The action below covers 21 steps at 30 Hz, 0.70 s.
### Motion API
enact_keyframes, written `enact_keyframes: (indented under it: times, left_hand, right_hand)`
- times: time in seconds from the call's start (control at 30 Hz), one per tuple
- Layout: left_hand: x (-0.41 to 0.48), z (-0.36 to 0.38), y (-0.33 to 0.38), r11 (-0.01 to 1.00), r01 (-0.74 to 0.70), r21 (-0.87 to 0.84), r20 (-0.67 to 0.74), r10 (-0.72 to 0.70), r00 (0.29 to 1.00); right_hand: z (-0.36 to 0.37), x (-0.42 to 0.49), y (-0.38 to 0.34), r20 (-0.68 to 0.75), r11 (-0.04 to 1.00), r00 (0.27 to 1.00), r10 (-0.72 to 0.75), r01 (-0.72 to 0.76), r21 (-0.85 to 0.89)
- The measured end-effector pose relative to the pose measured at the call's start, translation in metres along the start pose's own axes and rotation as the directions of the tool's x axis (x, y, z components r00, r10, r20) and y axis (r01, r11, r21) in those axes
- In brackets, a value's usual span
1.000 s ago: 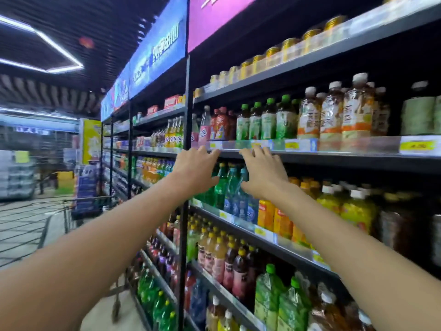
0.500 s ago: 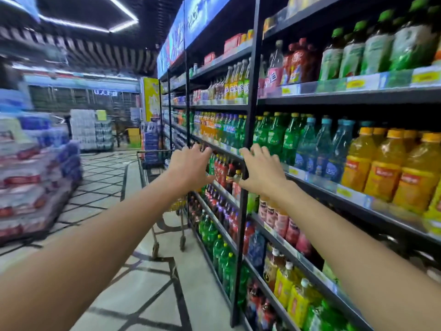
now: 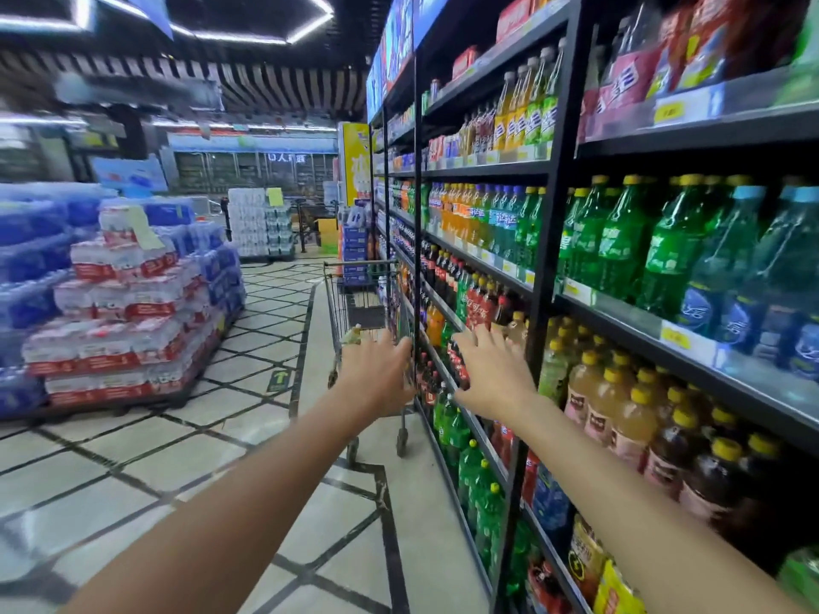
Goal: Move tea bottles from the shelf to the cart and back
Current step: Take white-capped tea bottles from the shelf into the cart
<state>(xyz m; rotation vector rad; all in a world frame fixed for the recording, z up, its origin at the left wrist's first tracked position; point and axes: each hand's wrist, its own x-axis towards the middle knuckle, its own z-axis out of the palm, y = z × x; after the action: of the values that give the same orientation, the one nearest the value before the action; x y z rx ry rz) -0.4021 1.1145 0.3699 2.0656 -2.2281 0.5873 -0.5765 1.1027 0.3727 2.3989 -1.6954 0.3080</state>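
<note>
Both my arms stretch forward along a drinks aisle. My left hand point(image 3: 376, 376) is open with fingers spread, in front of the wire shopping cart point(image 3: 361, 299) that stands against the shelf point(image 3: 538, 268). My right hand point(image 3: 489, 374) is also open and empty, held in front of the shelf's black upright post at the level of the cola bottles. Tea bottles point(image 3: 620, 414) with yellow caps and amber or dark liquid fill the lower shelf to the right of my right arm. Something pale lies in the cart, too blurred to name.
Green and blue soda bottles point(image 3: 664, 250) line the shelf above the tea. Stacked packs of bottled water point(image 3: 128, 303) stand on a pallet at the left. A tiled aisle floor point(image 3: 266, 436) runs between the pallet and the shelf toward more stacks at the back.
The view has swung left and down, from the upper shelves to the aisle. The cart now appears just ahead of my hands. Both hands stay open and empty.
</note>
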Motion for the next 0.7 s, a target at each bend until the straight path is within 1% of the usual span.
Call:
enact_keyframes:
  times: [0.07, 0.17, 0.4, 0.53, 0.7]
  left_hand:
    - [0.015, 0.015, -0.001, 1.0, 0.022, -0.013, 0.015, -0.022, 1.0]
    - [0.033, 0.032, -0.004, 0.998, 0.059, -0.011, 0.035, -0.058, 0.998]
    - [0.072, 0.067, -0.025, 0.993, 0.113, -0.028, 0.071, -0.111, 0.991]
    - [0.098, 0.099, -0.048, 0.99, 0.137, -0.025, 0.106, -0.134, 0.985]
    - [0.151, 0.141, -0.091, 0.983, 0.183, -0.021, 0.131, -0.179, 0.975]
  right_hand:
    - [0.014, 0.021, 0.001, 0.027, 0.999, 0.999, -0.029, 0.029, 0.021]
    - [0.033, 0.052, 0.002, 0.029, 0.996, 0.996, -0.08, 0.078, 0.053]
    - [0.07, 0.114, 0.0, 0.075, 0.986, 0.987, -0.143, 0.136, 0.095]
    - [0.096, 0.158, -0.007, 0.1, 0.984, 0.981, -0.164, 0.155, 0.089]
    - [0.129, 0.226, -0.023, 0.13, 0.982, 0.976, -0.177, 0.166, 0.088]
